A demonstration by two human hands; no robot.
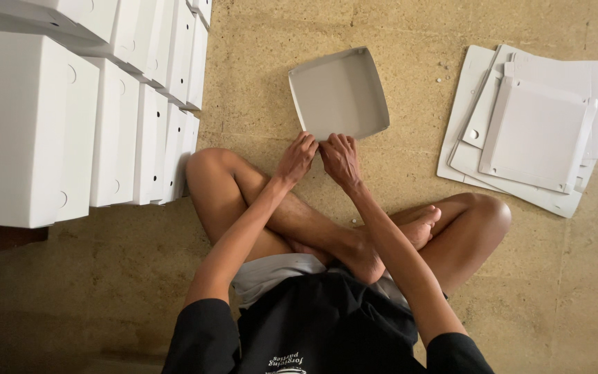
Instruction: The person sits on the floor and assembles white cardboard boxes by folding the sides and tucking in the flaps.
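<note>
View from above of a person seated cross-legged on a speckled tan floor [396, 28], both arms reaching forward toward the centre of the frame. The left hand [297, 156] and the right hand [340, 158] meet side by side, touching each other, at the near corner of a shallow white cardboard tray [340, 90] that lies just above centre. The tray rests on the floor, turned so that one corner points toward the person; its four low walls stand up and its inner face is bare. The fingers of both hands are curled and pressed onto the tray's near corner edge, pinching the folded cardboard there; how far each thumb wraps under cannot be told. At the right of the frame, well apart from the hands, lies a loose pile of flat white cardboard blanks [534, 131], unfolded, overlapping at slightly different angles. At the upper left and left, rows of closed white boxes [29, 125] stand packed against one another, each with small round holes in its side. The person's bare feet [417, 228] cross at lower centre, below the hands.
</note>
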